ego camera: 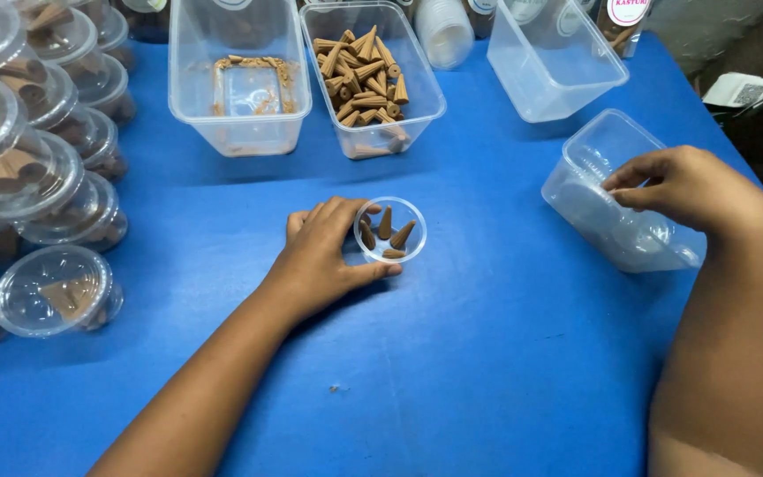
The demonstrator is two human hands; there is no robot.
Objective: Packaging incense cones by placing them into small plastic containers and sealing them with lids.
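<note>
Left hand (324, 256) cups small cup (390, 230); right hand (691, 187) well apart.

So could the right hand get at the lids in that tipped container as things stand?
Probably yes. The right hand is already at the open mouth of the tipped clear container, fingers curled over its rim, and nothing blocks the stack of clear lids inside.
</note>
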